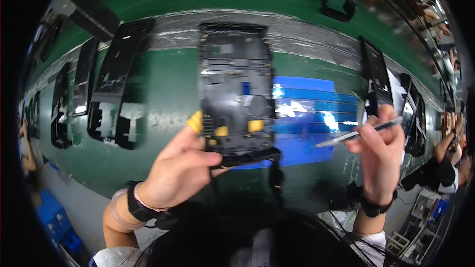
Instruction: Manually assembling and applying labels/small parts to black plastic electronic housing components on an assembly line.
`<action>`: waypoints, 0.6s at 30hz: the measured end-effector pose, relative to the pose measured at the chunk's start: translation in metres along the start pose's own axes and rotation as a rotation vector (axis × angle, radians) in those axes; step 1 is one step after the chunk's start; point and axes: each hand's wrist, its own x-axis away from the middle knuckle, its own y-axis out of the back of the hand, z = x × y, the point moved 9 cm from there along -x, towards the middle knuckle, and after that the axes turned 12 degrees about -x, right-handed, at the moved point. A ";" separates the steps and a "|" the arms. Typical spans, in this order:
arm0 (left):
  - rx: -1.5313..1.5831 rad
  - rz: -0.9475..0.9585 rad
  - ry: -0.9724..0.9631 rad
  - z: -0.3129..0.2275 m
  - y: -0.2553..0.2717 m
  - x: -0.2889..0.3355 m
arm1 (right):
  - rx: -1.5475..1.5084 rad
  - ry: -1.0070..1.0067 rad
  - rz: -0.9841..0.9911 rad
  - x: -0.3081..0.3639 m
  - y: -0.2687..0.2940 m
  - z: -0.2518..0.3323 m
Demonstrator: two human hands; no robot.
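Note:
My left hand (180,168) grips the lower left corner of a black plastic housing (235,84), holding it up over the green bench. Its ribbed inner side faces me, with yellow pads near the bottom and a small blue piece in the middle. A yellow cover sits on one finger of this hand. To the right, my right hand (378,143) pinches a pair of tweezers (358,132), their thin tip pointing left toward the housing but apart from it. Behind the housing lies a blue sheet (316,118) with rows of shiny strips, partly hidden by it.
Black housings (118,74) stand or lie at the left. More dark panels (378,71) are at the right. A grey taped strip (173,34) crosses the green bench (168,79). Other people's arms (443,146) show at the far right; blue bins (54,212) are lower left.

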 end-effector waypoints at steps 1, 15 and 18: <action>-0.064 -0.034 -0.029 0.002 0.000 0.001 | -0.008 0.026 0.027 0.004 -0.012 0.006; -0.307 0.359 -0.241 -0.001 -0.065 0.020 | 0.077 0.113 0.103 0.027 -0.053 0.016; -0.372 0.378 -0.215 -0.001 -0.067 0.021 | 0.109 0.136 0.117 0.029 -0.052 0.018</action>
